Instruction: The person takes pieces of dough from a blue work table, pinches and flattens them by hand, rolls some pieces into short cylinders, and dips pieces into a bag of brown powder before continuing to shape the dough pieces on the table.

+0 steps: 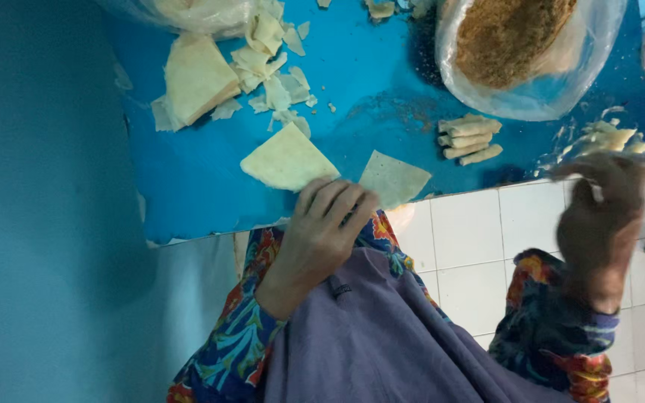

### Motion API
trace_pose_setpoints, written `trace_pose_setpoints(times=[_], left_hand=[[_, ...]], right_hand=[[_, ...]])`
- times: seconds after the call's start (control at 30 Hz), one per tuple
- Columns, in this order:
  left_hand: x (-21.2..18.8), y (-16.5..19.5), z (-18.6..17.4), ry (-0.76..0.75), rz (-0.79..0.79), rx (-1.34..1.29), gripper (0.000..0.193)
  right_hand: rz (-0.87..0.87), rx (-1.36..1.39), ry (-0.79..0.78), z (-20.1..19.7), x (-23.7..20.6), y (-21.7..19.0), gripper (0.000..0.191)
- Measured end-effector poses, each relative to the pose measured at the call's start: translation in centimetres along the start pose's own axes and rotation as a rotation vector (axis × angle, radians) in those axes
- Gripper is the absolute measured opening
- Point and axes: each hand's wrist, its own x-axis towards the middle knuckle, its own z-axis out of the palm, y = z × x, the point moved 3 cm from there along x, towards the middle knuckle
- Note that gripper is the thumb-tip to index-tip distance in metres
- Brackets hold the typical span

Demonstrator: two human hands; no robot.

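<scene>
Left hand [321, 231]: fingers flat, open, touching 2 pastry wrapper sheets [287, 159] on blue mat [382, 89]. Right hand [599, 216]: raised, blurred, grip unclear. 4 rolled pastries [470, 139] beside bag of brown filling [513, 37].

A clear plastic bag [531, 56] of brown crumbs sits at upper right; another clear plastic bag [188, 13], holding pale sheets, at top left.

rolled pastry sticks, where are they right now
In the head view the rolled pastry sticks lie stacked on the blue mat, right of centre, just below the bag of brown crumbs.
</scene>
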Motion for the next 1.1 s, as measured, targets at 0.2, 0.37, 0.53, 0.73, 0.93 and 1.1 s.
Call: trace_pose_setpoints(times=[0.2,0.37,0.53,0.73,0.93,1.1], left_hand=[[-0.2,0.2,-0.7,-0.015,0.004,-0.021,0.027],[-0.4,-0.2,-0.9,0.029,0.000,-0.028,0.026],[-0.6,-0.6,-0.9,0.036,-0.028,-0.109,0.023],[-0.1,-0.5,-1.4,0.024,-0.016,-0.110,0.024],[0.1,-0.5,-1.9,0.017,0.036,-0.086,0.034],[0.2,-0.7,-1.5,0.034,0.041,-0.104,0.029]], right_hand=[[-0.377,-0.009,-0.269,7.3,2.4,-10.1,0.060],[-0.689,-0.202,-0.196,9.0,3.1,-13.9,0.044],[-0.954,-0.649,-0.150,8.8,2.7,-14.0,0.040],[-0.760,-0.269,-0.208,5.5,5.1,-13.3,0.034],[-0.621,-0.261,-0.082,1.6,11.1,-10.2,0.018],[-0.572,-0.090,-0.218,4.0,14.5,-7.4,0.016]])
